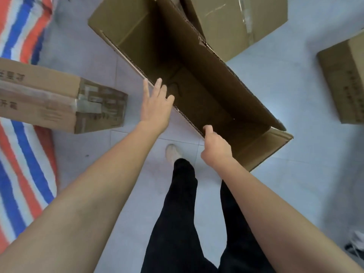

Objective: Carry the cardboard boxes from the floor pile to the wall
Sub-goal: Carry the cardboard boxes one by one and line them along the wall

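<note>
A large open cardboard box (197, 75) stands on the floor right in front of me, its inside empty and dark. My left hand (156, 106) reaches to the box's near rim with fingers straight, its fingertips at the cardboard edge. My right hand (215, 146) grips the same rim further right, thumb over the edge and fingers curled on the outside. A taped, printed box (59, 99) lies at the left. Another brown box (238, 22) stands behind the open one, and a third box (344, 81) sits at the right edge.
A red, white and blue striped sheet (21, 164) covers the floor at the left. Pale floor tiles (295, 184) stretch to the right. My black trousers (183, 213) and one light shoe (173, 152) are below the box. A dark and white object (357, 245) lies at the lower right.
</note>
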### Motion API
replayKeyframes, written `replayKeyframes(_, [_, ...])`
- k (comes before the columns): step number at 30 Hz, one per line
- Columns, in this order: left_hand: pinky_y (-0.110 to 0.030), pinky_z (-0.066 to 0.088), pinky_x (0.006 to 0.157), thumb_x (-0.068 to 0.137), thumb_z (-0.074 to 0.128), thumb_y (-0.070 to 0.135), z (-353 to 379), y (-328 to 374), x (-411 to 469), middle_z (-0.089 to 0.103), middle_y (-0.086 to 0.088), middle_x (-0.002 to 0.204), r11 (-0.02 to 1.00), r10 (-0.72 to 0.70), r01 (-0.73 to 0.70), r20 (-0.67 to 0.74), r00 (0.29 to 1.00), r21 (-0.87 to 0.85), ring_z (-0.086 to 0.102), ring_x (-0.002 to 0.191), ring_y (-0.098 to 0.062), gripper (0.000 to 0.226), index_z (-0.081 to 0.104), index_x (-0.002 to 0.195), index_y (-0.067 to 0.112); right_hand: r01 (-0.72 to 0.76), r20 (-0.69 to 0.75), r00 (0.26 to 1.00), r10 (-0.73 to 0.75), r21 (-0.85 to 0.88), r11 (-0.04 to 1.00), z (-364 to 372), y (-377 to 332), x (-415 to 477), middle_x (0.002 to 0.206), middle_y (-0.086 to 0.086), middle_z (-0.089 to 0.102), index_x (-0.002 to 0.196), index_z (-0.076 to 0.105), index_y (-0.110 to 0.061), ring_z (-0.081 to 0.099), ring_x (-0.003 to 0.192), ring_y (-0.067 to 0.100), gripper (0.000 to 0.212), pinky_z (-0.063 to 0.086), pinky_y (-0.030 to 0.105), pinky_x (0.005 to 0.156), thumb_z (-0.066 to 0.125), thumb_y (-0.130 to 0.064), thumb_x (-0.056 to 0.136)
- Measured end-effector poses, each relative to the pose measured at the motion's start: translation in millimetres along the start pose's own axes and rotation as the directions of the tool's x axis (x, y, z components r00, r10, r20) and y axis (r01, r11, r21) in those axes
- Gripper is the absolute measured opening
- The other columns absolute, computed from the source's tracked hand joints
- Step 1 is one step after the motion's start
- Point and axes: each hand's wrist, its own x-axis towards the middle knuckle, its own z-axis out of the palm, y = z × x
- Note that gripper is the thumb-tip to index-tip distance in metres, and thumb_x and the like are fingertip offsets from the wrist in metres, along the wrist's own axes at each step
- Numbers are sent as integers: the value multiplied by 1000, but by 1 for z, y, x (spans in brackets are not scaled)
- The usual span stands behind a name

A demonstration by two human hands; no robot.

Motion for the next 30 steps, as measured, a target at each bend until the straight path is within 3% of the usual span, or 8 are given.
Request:
replayKeyframes(3, [-57, 0, 121, 82, 62, 5, -3, 14, 7, 48, -17, 142, 999, 31, -32, -23, 999, -30, 24, 145, -35, 46, 56, 127, 14, -28, -22, 999, 27, -27, 999, -2, 28, -2, 113, 9, 62, 159, 16, -27, 63, 96, 31, 85, 52, 42, 77, 51, 6, 89])
replayKeyframes(6, [-52, 2, 122, 81, 60, 2, -12, 33, 15, 65, -10, 111, 996, 50, -52, -16, 999, -73, 53, 116, -32, 51, 53, 130, 13, -188, -101, 979, 178, -102, 977, -12, 62, 0, 118, 10, 64, 149, 38, -26, 63, 105, 35, 70, 46, 39, 78, 52, 6, 88])
replayKeyframes(10, [-50, 13, 121, 84, 57, 3, -10, 51, 14, 66, -9, 109, 998, 45, -37, 153, 987, -57, 56, 113, -30, 37, 62, 118, 17, -262, -118, 961, 249, -110, 959, -18, 91, 1, 125, 11, 60, 147, 40, -20, 58, 112, 34, 62, 46, 44, 89, 56, -1, 90])
replayKeyframes(15, [-45, 31, 110, 83, 59, -1, -25, 71, -2, 66, -9, 103, 997, 59, -51, 142, 988, -54, 60, 104, -31, 29, 63, 106, 16, -144, -253, 962, 106, -139, 980, -20, 107, -2, 118, 7, 65, 146, 43, -21, 60, 107, 30, 54, 44, 42, 92, 57, -14, 95])
replayKeyframes(17, [-39, 39, 94, 78, 59, -4, -44, 81, -10, 66, -8, 103, 997, 67, -59, 161, 985, -51, 62, 102, -31, 32, 61, 104, 14, -136, -296, 951, 91, -133, 982, -35, 118, -8, 114, 6, 66, 144, 46, -21, 61, 107, 30, 51, 43, 42, 95, 58, -16, 95])
replayKeyframes(20, [-32, 33, 72, 72, 60, -6, -89, 93, -34, 66, -6, 103, 999, 44, -42, 149, 988, -15, 64, 99, -30, 40, 58, 105, 15, -65, -373, 928, -4, -171, 983, -63, 132, -33, 114, 6, 67, 144, 45, -20, 61, 109, 31, 51, 42, 42, 98, 60, -22, 95])
replayKeyframes(23, [-31, 33, 70, 76, 59, -5, -121, 100, -54, 66, -5, 106, 1000, 1, 2, 158, 987, -15, 64, 102, -30, 40, 57, 111, 15, 14, -398, 912, -98, -209, 978, -85, 135, -47, 117, 5, 67, 140, 47, -21, 61, 111, 30, 48, 41, 41, 96, 61, -33, 96])
replayKeyframes(30, [-33, 42, 72, 88, 57, 2, -190, 99, -169, 68, -4, 103, 937, -323, 322, 17, 946, -136, 63, 95, -28, 28, 58, 112, 18, 245, -389, 827, -405, -400, 883, -156, 98, -117, 111, 1, 63, 122, 61, -26, 63, 104, 25, 37, 42, 39, 86, 65, -45, 91])
